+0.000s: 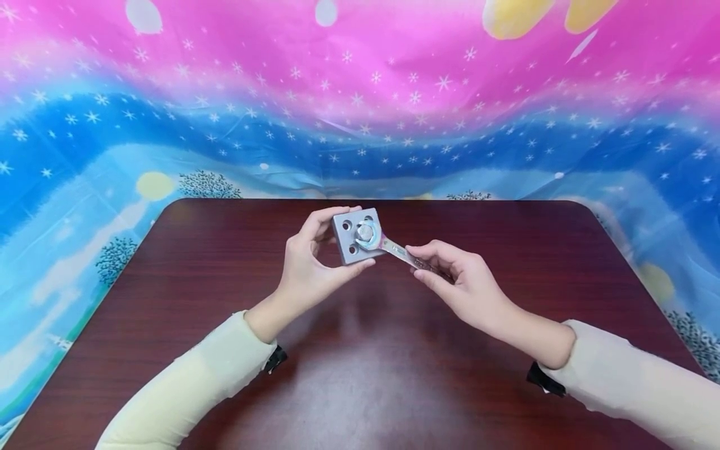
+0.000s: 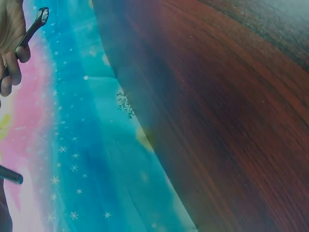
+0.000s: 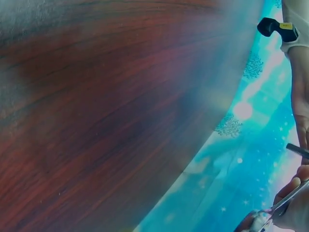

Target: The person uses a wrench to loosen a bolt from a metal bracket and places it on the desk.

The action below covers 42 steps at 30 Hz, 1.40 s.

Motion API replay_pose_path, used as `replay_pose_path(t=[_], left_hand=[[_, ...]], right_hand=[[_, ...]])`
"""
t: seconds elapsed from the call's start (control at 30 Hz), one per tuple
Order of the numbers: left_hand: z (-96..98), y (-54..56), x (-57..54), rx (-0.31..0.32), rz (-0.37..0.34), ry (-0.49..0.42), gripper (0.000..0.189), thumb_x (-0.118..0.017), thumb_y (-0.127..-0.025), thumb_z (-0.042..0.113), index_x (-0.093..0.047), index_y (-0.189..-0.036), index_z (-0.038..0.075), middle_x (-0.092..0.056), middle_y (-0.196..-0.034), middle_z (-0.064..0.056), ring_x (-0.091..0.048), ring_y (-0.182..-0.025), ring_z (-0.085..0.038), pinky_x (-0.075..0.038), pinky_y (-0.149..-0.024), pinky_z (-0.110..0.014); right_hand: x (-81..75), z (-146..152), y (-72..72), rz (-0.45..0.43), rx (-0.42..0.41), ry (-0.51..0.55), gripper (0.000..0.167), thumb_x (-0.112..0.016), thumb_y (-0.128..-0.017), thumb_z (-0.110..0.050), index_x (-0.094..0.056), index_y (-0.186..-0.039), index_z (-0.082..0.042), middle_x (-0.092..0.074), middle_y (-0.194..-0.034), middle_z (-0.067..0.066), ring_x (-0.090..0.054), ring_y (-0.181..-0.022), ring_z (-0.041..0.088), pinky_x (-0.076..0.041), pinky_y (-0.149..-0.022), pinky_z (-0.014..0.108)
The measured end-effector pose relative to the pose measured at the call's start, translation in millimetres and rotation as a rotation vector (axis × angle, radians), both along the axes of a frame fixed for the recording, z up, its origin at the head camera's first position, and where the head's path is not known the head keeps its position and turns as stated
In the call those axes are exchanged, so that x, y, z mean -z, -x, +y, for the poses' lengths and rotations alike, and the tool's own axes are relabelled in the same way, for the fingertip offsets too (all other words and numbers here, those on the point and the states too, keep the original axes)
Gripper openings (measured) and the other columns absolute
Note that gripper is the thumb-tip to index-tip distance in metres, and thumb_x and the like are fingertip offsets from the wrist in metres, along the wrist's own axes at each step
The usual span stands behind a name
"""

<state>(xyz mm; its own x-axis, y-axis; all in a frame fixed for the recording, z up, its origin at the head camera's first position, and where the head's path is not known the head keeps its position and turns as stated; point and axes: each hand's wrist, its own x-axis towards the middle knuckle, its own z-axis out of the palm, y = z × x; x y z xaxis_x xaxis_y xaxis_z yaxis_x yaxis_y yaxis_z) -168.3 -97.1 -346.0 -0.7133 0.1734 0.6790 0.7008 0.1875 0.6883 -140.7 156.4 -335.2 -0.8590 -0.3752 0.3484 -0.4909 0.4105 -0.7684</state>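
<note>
In the head view my left hand [image 1: 306, 259] grips a grey square block [image 1: 344, 239] by its edges, thumb below and fingers above. The block is tilted up, its face with several round holes showing. A bolt head [image 1: 365, 233] stands out from one corner area of that face. Around it sits the open jaw of a metal wrench [image 1: 400, 253], whose handle my right hand [image 1: 469, 281] pinches between thumb and fingers. The bolt's threaded shank [image 2: 11, 175] shows in the left wrist view, as does the wrench's far end [image 2: 42, 16] past my right hand's curled fingers.
Below the hands lies a dark red-brown wooden table [image 1: 225, 250] with rounded far corners. A pink and blue snowflake cloth [image 1: 360, 112] hangs behind and beside it. Black wrist straps [image 1: 545, 379] show at both pale sleeves.
</note>
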Motion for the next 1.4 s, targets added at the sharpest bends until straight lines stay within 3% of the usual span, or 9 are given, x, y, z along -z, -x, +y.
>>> replay_pose_path(t=[0.23,0.47,0.67,0.97,1.17,1.4], left_hand=[[-14.4,-1.0,-8.9,0.171,-0.109,0.119,0.078,-0.092,-0.066,0.006,-0.056,-0.134,0.014,-0.067,-0.132,0.001,-0.067,-0.106,-0.012,-0.056,-0.090,-0.027],[-23.4,-1.3,-16.0,0.331,-0.225,0.287,0.078,-0.093,-0.068,0.015,-0.056,-0.136,0.017,-0.066,-0.131,0.005,-0.068,-0.107,-0.008,-0.056,-0.090,-0.027],[-23.5,-0.3,-18.6,0.436,-0.253,0.358,0.076,-0.093,-0.067,0.014,-0.058,-0.134,0.017,-0.068,-0.126,0.006,-0.068,-0.107,-0.008,-0.053,-0.095,-0.029],[-20.9,1.8,-18.8,0.627,-0.304,0.447,0.073,-0.091,-0.070,0.019,-0.057,-0.134,0.014,-0.069,-0.124,0.002,-0.068,-0.108,-0.009,-0.054,-0.094,-0.029],[-17.2,-0.6,-18.0,0.693,-0.361,0.528,0.070,-0.091,-0.071,0.018,-0.058,-0.133,0.015,-0.071,-0.118,0.004,-0.067,-0.103,-0.007,-0.053,-0.093,-0.027],[-14.6,-1.5,-15.1,0.730,-0.416,0.554,0.069,-0.089,-0.073,0.014,-0.056,-0.134,0.013,-0.071,-0.119,0.001,-0.065,-0.104,-0.007,-0.055,-0.096,-0.028]], right_hand=[[-1.9,9,7.7,0.101,-0.083,-0.004,0.034,-0.071,-0.085,0.007,-0.072,-0.115,-0.006,-0.069,-0.092,0.003,-0.052,-0.066,0.007,-0.044,-0.054,0.020],[0.0,22,18.2,0.096,-0.227,0.017,0.034,-0.073,-0.082,0.010,-0.073,-0.113,-0.002,-0.070,-0.095,0.005,-0.056,-0.070,0.007,-0.047,-0.057,0.022],[-3.1,28,28.0,0.075,-0.304,-0.024,0.032,-0.074,-0.083,0.006,-0.075,-0.112,-0.007,-0.071,-0.095,0.001,-0.056,-0.074,0.008,-0.046,-0.058,0.023],[-11.1,33,41.9,0.090,-0.512,-0.055,0.035,-0.075,-0.079,0.010,-0.075,-0.109,-0.008,-0.072,-0.095,-0.001,-0.061,-0.081,0.009,-0.050,-0.067,0.023],[-11.0,34,45.7,0.041,-0.585,-0.086,0.031,-0.075,-0.081,0.008,-0.076,-0.108,-0.008,-0.070,-0.089,0.005,-0.058,-0.077,0.010,-0.048,-0.063,0.023],[-11.2,33,48.1,0.004,-0.610,-0.114,0.033,-0.075,-0.080,0.009,-0.077,-0.108,-0.009,-0.071,-0.091,-0.001,-0.060,-0.079,0.010,-0.051,-0.065,0.022]])
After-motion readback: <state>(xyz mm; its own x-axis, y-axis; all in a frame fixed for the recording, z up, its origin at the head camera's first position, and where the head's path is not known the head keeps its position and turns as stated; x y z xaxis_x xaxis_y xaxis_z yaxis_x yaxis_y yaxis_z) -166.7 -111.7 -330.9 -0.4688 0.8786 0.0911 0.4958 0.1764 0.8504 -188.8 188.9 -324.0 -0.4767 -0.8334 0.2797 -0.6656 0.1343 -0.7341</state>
